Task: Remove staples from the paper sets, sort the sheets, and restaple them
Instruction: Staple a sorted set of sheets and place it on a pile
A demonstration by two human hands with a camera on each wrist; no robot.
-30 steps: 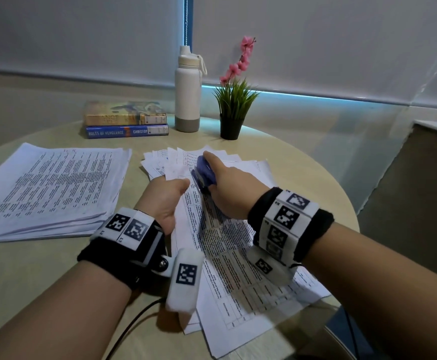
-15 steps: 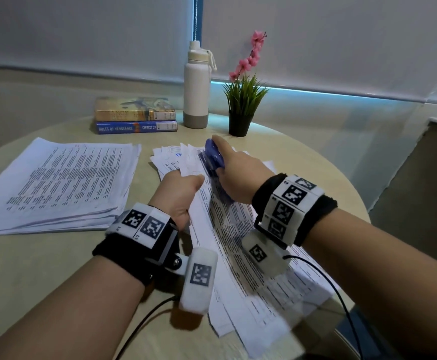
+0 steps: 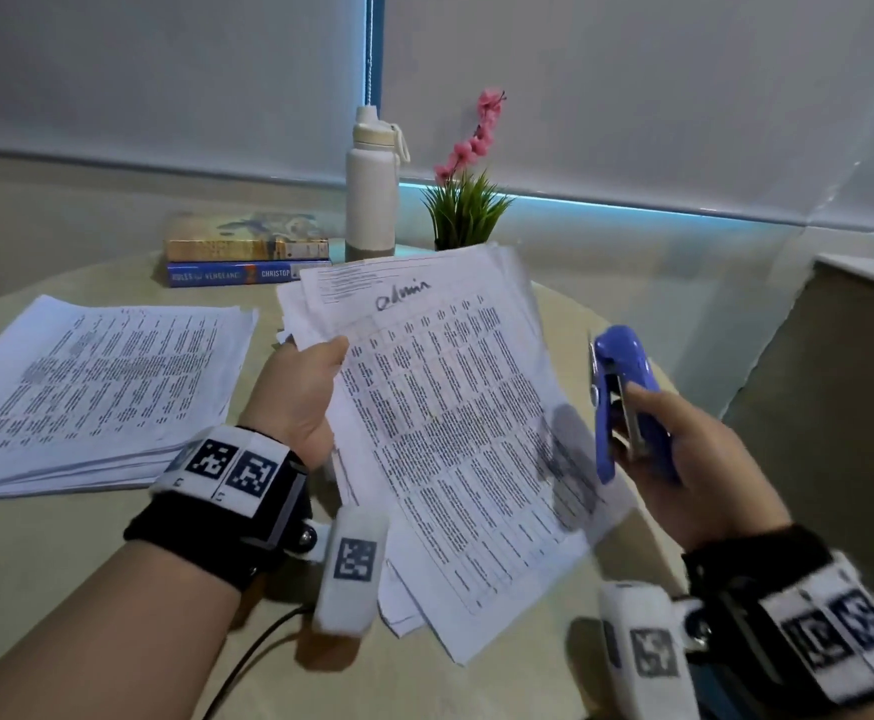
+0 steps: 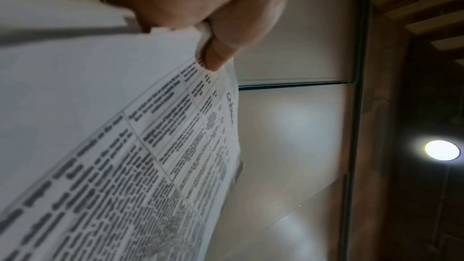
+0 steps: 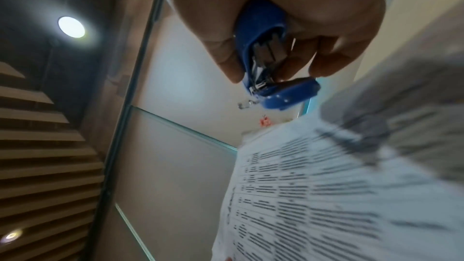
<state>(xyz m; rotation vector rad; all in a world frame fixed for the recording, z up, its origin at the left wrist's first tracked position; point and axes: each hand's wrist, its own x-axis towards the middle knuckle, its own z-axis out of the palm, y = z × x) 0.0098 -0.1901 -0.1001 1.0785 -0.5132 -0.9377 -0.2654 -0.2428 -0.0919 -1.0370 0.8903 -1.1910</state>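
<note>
At the far left we see a thick stack of printed sheets lying flat on the round, pale wooden surface. Behind it, toward the wall, two books lie one on the other, the lower one with a blue spine. Next to them stands a white water bottle with a grey base, and just to its right a small potted plant with green blades and a pink flower stem.

Moving toward the middle, our left hand grips a loose, fanned set of printed sheets by its left edge, thumb curled over the front page and fingers behind. In the left wrist view the thumb presses on the top sheet beside a printed table. The set is lifted off the surface and tilted up toward us; its top page carries a handwritten word above the table, and the sheets below it are splayed out of line at the lower edge.

To the right, well clear of the paper's edge, our right hand is closed around a blue stapler, held nose-up. In the right wrist view the fingers wrap its body, and the metal staple channel shows between the two blue halves, which stand slightly apart at the front.
</note>
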